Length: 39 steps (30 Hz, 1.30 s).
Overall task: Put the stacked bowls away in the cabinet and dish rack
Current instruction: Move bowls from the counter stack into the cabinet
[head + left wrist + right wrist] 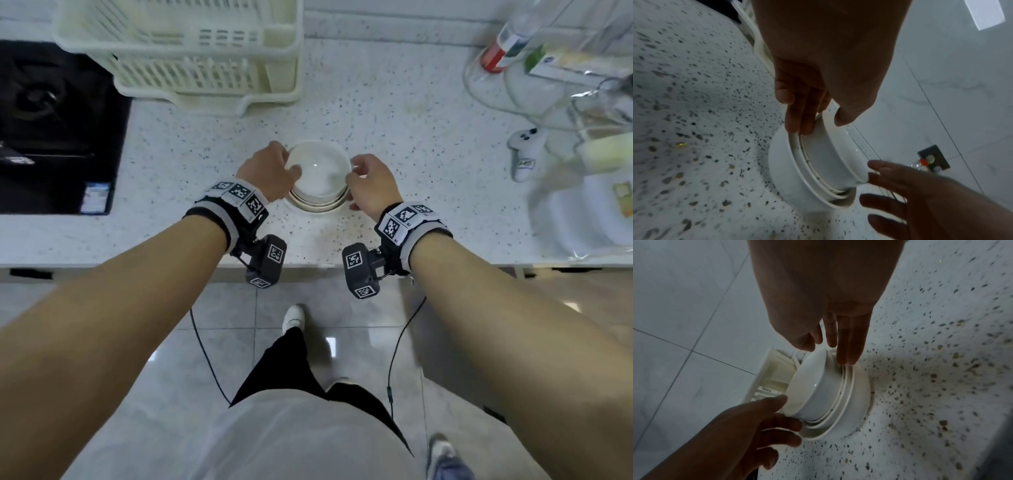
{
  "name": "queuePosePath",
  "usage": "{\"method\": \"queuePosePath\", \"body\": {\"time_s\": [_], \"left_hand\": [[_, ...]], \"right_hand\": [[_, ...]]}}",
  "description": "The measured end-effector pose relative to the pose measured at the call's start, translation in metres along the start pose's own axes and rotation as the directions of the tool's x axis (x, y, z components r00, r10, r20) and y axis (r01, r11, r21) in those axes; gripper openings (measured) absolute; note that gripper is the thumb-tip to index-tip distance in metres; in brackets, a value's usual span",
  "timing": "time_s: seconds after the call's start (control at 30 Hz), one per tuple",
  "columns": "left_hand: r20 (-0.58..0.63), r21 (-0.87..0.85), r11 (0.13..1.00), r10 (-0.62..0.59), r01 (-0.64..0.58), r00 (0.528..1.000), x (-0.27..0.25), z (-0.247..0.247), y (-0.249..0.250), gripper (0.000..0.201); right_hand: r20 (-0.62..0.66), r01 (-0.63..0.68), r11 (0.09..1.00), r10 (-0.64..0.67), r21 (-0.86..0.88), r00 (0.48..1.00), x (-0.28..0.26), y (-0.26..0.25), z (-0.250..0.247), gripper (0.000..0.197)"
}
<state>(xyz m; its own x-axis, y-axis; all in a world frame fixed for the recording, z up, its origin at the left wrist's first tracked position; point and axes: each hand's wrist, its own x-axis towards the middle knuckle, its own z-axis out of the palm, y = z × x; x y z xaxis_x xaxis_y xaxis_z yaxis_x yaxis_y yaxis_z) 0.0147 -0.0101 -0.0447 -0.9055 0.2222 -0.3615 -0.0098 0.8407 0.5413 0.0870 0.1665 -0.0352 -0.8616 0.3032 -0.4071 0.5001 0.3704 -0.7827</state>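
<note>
- The left hand (pixel 269 171) gripped the top bowl (pixel 320 173), thumb over its rim and fingers curled against its outer wall.
- The right hand (pixel 371 186) lay on the opposite side, fingers nearly straight, tips touching the lower rims.
- The stack of white bowls (pixel 313 206) sat on the speckled countertop (pixel 394 120).
- A cream dish rack (pixel 191 51) stood behind it, and a black stove (pixel 51 130) lay to the left.

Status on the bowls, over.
Left hand pinches top bowl by its rim. Right hand open, touching stack. Stack on counter; path to dish rack clear.
</note>
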Motion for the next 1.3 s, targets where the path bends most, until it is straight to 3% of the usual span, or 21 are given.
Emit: {"method": "queuePosePath", "body": {"time_s": [0.23, 0.33, 0.43, 0.53, 0.63, 0.83, 0.97, 1.1, 1.2, 1.3], "left_hand": [[0.072, 0.098, 0.994, 0.042, -0.049, 0.997, 0.023, 0.002, 0.002, 0.043], [0.1, -0.11, 0.994, 0.013, -0.002, 0.995, 0.029, -0.002, 0.006, 0.041], [0.187, -0.383, 0.921, 0.003, 0.07, 0.982, 0.026, -0.007, 0.019, 0.028], [0.291, -0.467, 0.882, 0.089, 0.061, 0.953, 0.018, -0.007, 0.039, 0.023], [0.351, -0.482, 0.875, 0.134, 0.056, 0.927, 0.005, 0.002, 0.059, 0.022], [0.368, -0.585, 0.805, 0.154, 0.1, 0.917, -0.045, 0.024, 0.096, 0.028], [0.43, -0.6, 0.785, 0.152, 0.156, 0.89, -0.097, 0.043, 0.115, 0.042], [0.522, -0.661, 0.699, 0.169, 0.271, 0.836, -0.152, 0.072, 0.132, 0.037], [0.487, -0.728, 0.606, 0.126, 0.321, 0.864, -0.187, 0.098, 0.14, 0.033], [0.467, -0.744, 0.574, 0.078, 0.344, 0.881, -0.214, 0.12, 0.142, 0.025]], "right_hand": [[-0.019, -0.036, 0.995, 0.038, 0.096, 0.999, 0.017, -0.001, 0.014, 0.047], [-0.099, -0.007, 0.98, 0.027, 0.197, 0.995, 0.016, -0.004, 0.008, 0.043], [-0.085, -0.037, 0.95, 0.067, 0.309, 0.994, 0.004, -0.01, -0.006, 0.039], [-0.013, -0.091, 0.927, 0.103, 0.365, 0.995, -0.016, -0.016, -0.023, 0.051], [-0.033, -0.112, 0.878, 0.143, 0.465, 0.989, -0.034, -0.01, -0.039, 0.053], [-0.077, -0.098, 0.712, 0.209, 0.695, 0.975, -0.075, 0.034, -0.07, 0.065], [-0.021, -0.101, 0.584, 0.198, 0.805, 0.98, -0.114, 0.062, -0.092, 0.046], [-0.005, -0.137, 0.6, 0.229, 0.788, 0.973, -0.153, 0.092, -0.105, 0.055], [-0.037, -0.156, 0.635, 0.28, 0.756, 0.959, -0.182, 0.112, -0.116, 0.055], [-0.018, -0.175, 0.664, 0.274, 0.727, 0.962, -0.211, 0.132, -0.127, 0.05]]}}
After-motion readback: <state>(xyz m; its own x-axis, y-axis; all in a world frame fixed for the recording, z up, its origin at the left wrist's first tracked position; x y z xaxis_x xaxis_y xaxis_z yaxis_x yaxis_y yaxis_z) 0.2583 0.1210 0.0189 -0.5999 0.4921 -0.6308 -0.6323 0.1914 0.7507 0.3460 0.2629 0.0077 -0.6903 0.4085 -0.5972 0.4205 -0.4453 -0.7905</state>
